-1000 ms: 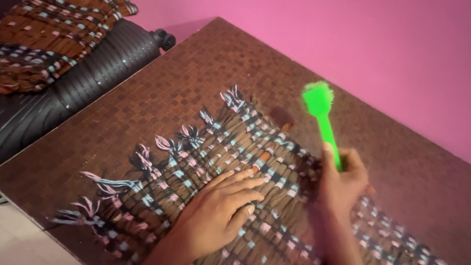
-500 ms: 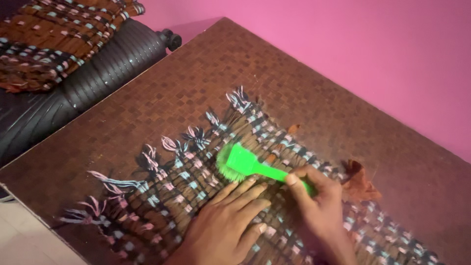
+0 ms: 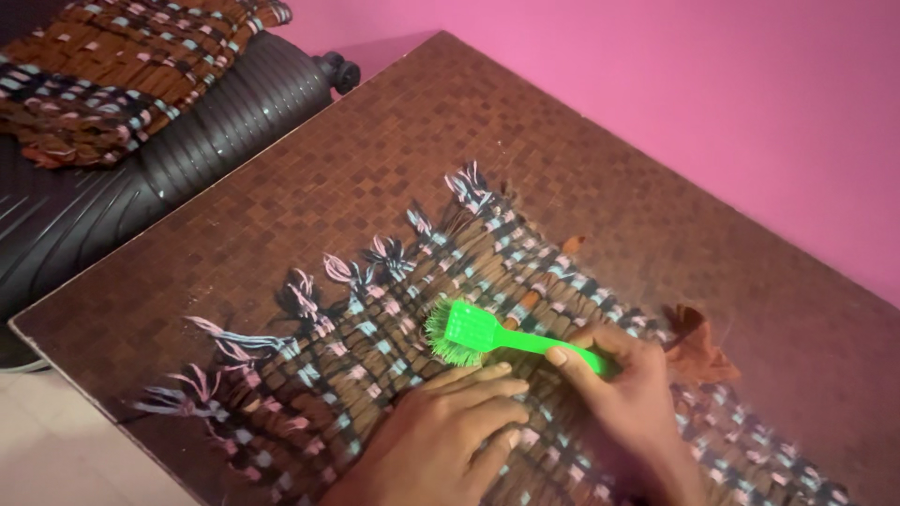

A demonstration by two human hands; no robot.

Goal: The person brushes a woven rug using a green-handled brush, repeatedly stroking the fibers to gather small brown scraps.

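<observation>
Right hand (image 3: pixel 626 389) grips a green bristly brush (image 3: pixel 469 330); flat left hand (image 3: pixel 450 426) presses the fringed woven mat (image 3: pixel 375 309).

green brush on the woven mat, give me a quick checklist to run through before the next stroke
1. Grip: the right hand is closed around the handle of the green plastic brush. Ok.
2. Bristle contact: the brush head lies bristles down on the brown woven mat with pink and blue tassels. Ok.
3. Mat held down: the left hand lies flat on the mat just below the brush head. Ok.
4. Fingers clear: the left fingertips sit very close to the bristles. Not ok.
5. Mat support: the mat lies on the brown checker-patterned table, tassels near the front edge. Ok.
6. Loose bits: whether any lint remains in the weave. Cannot tell.
</observation>
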